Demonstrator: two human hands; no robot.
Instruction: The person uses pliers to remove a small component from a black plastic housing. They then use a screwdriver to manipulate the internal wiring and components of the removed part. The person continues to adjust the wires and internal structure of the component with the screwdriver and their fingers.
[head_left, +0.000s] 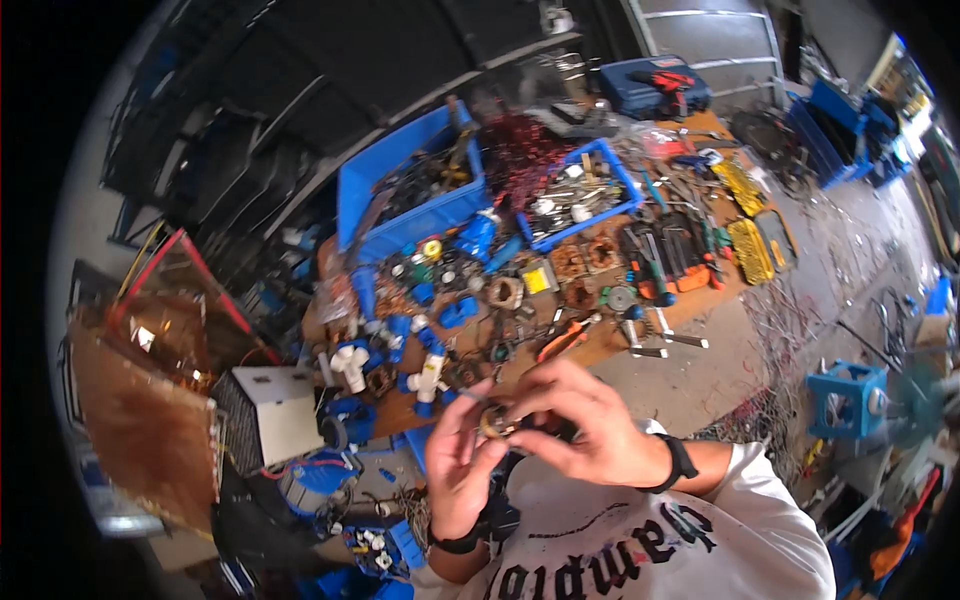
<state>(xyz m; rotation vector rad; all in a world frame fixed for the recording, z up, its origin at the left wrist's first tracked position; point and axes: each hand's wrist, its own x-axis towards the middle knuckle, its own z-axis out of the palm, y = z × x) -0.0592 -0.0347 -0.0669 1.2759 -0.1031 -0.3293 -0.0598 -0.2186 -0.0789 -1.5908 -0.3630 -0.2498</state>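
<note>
Close in front of my chest, both hands hold a small round part point(494, 421) with a brass-coloured rim and a dark middle; its exact kind is too small to make out. My left hand point(462, 475) grips it from the left, thumb against its edge. From the right, my right hand point(592, 428) pinches it between thumb and fingers. A thin grey piece shows by the left fingertips. Just beyond my hands, on the wooden table, are a white pipe-like fitting point(430, 377) with blue ends and orange-handled pliers point(566, 338).
Two blue bins, a large one point(412, 224) and a smaller one point(630, 203), hold metal parts at the table's back. Screwdrivers, a yellow bit case point(752, 250) and a red drill point(668, 82) on a blue toolbox are to the right. A blue stool point(845, 398) stands on the floor.
</note>
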